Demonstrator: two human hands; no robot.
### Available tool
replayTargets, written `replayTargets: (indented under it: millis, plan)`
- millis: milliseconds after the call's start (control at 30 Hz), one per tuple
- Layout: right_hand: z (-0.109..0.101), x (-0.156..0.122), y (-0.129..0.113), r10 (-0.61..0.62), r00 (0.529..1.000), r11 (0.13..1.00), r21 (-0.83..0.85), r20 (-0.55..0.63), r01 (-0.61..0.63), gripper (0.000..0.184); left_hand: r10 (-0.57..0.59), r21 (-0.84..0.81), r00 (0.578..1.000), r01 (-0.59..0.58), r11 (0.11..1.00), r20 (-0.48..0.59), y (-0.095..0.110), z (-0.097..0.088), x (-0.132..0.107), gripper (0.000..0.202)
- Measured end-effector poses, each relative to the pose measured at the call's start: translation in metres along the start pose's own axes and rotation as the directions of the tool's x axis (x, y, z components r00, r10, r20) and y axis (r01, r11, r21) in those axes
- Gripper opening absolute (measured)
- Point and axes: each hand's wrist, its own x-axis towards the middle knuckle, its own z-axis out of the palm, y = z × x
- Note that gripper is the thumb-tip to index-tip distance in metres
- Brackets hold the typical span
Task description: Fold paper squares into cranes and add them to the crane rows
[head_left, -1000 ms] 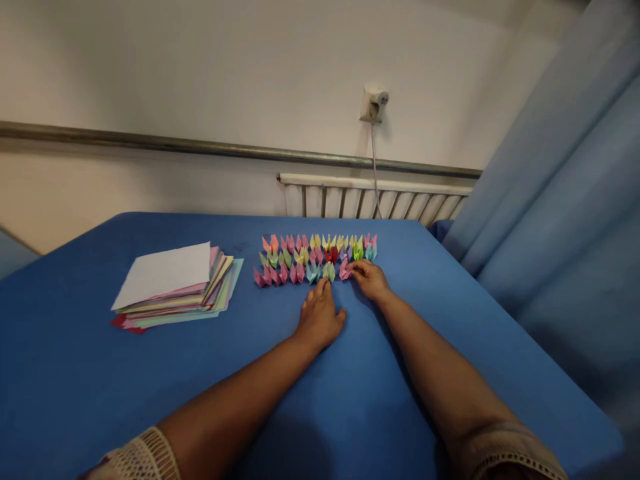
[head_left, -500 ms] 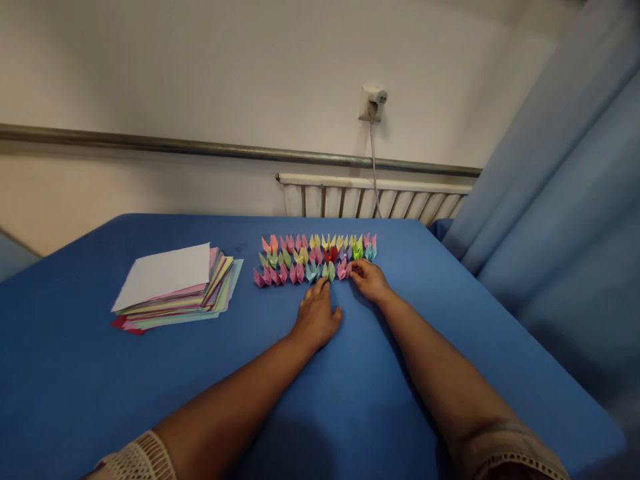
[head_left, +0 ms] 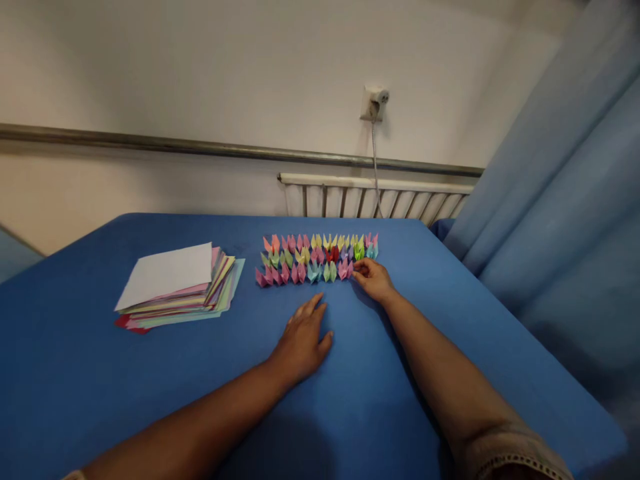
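Small folded paper cranes stand in three rows across the blue table (head_left: 395,373). At the right end of the front row is a pink paper crane (head_left: 344,269); my right hand (head_left: 374,280) pinches its right edge between thumb and fingers. To its left stand a pale green crane (head_left: 330,272) and a light blue crane (head_left: 315,272), then several pink ones. My left hand (head_left: 303,337) is open over the table in front of the rows, fingers stretched out, holding nothing. A red crane (head_left: 331,254) stands in the middle row.
A stack of coloured paper sheets (head_left: 220,287) with a white sheet (head_left: 167,275) on top lies at the left. Behind the table are a radiator (head_left: 330,180), a metal rail (head_left: 200,148) and a plugged socket (head_left: 373,105). A blue curtain (head_left: 550,167) hangs at the right.
My left hand has drawn back from the front row towards me and to the left, its fingers off the pale green crane. The right hand stays at the pink crane.
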Motion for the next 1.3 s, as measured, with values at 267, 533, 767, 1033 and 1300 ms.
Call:
replayTargets:
  millis: [267, 533, 767, 1033, 1300]
  plan:
    - [-0.012, -0.006, -0.009, 0.108, 0.986, 0.992, 0.071, -0.123, -0.100, 0.018, 0.172, -0.177, 0.983, -0.181, 0.967, -0.070, -0.036, -0.014, -0.038, 0.032]
    - [0.021, -0.045, -0.065, 0.263, 0.960, 0.934, 0.277, -0.099, -0.227, 0.014, 0.178, -0.187, 0.958, -0.222, 0.957, -0.224, -0.060, -0.033, -0.041, 0.021]
    - [0.103, -0.118, -0.120, 0.280, 0.894, 0.818, 0.402, 0.349, -0.413, 0.015, -0.054, 0.094, 0.855, 0.119, 0.989, -0.516, -0.132, -0.103, -0.039, 0.032]
    - [0.090, -0.121, -0.112, 0.130, 0.865, 0.878, 0.349, 0.485, -0.328, 0.016, -0.429, 0.155, 0.814, 0.518, 0.841, -0.391, -0.199, -0.120, -0.042, 0.068]
    - [0.083, -0.110, -0.111, 0.094, 0.798, 0.790, 0.443, 0.596, -0.424, 0.007, -0.295, 0.050, 0.721, 0.415, 0.908, -0.627, -0.198, -0.125, -0.042, 0.036]
